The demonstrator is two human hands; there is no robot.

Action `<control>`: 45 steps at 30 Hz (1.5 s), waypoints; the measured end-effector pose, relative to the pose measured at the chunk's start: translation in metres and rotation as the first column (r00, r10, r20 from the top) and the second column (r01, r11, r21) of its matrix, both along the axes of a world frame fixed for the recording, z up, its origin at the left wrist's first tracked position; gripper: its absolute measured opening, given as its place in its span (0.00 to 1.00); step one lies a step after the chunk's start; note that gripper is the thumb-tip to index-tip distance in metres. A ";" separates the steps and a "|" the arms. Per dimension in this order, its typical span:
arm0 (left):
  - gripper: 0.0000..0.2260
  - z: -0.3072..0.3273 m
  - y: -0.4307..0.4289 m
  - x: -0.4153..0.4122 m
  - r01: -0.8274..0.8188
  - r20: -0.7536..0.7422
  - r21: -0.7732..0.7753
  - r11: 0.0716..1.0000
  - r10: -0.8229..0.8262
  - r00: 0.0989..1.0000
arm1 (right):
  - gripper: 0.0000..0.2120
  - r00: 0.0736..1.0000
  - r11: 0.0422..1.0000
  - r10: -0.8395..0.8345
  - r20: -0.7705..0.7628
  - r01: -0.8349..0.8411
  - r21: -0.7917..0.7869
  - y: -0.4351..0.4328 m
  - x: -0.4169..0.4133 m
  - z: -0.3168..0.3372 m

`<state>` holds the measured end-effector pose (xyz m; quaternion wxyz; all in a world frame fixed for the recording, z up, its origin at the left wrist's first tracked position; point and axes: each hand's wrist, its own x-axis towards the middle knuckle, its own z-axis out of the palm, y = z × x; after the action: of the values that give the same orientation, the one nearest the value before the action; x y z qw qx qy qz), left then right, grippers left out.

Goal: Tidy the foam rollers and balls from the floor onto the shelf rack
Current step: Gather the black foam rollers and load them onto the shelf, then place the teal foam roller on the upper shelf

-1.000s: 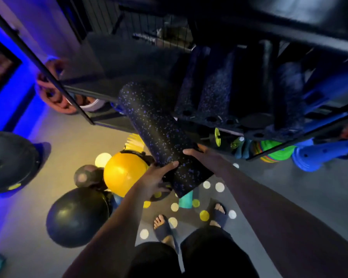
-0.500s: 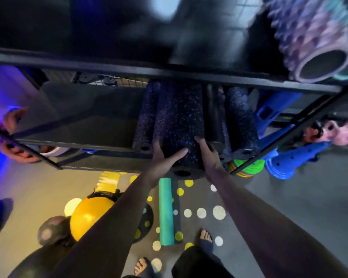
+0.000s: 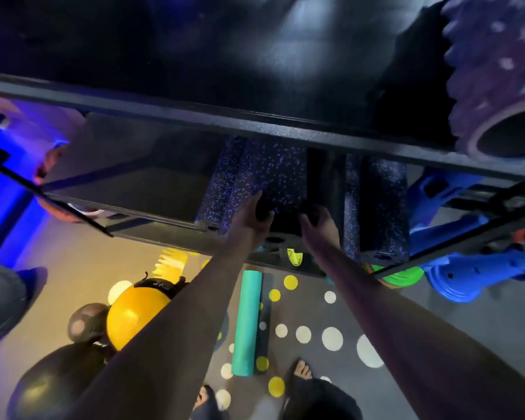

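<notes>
**Seating the speckled roller on the shelf**

Both arms reach up and forward to the shelf rack (image 3: 255,124). The speckled roller (image 3: 273,174) lies lengthways on the middle shelf. Its near end is at the hands, and the rest runs away from them under the rail above.

Left hand (image 3: 250,215): thumb laid up the roller's left flank, fingers curled over the end, so it grips. Right hand (image 3: 315,221): at the end's right edge. The fingers look curled, but it is dark there, and I cannot tell whether it grips or only pushes.

Neighbours: just left of the left hand is a thin speckled roller (image 3: 215,195). Just right of the right hand is a black roller (image 3: 326,180). The slot between them looks tight, and I cannot tell if the flanks touch.

Judgement: this is the last push home.
- Press straight along the roller's length with both hands even, so it does not skew and drag a neighbour back with it.
- Foam likely catches on foam, so short firm shoves should beat one long slide.
- Stop when the end sits level with the ends on either side.
- Release by drawing the fingers off the end face, not off the flanks, or the roller may follow the hands out.

Below the hands, a teal roller (image 3: 246,322) lies on the spotted mat (image 3: 332,339) between the forearms. A yellow ball (image 3: 134,313) sits under the left forearm with darker balls beside it. None of these is shelved yet.
</notes>
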<state>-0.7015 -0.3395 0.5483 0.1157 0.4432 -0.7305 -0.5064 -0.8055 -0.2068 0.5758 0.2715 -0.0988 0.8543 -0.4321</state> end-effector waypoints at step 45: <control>0.14 -0.465 0.010 0.382 -0.177 0.247 0.651 0.738 0.014 0.969 | 0.38 0.907 0.864 -0.209 0.365 -0.003 0.503 0.018 0.393 -0.547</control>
<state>-0.3196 -0.3290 0.0836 -0.1086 0.5468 -0.4849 -0.6738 -0.4127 -0.1892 0.0291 0.4353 0.1125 0.8644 -0.2251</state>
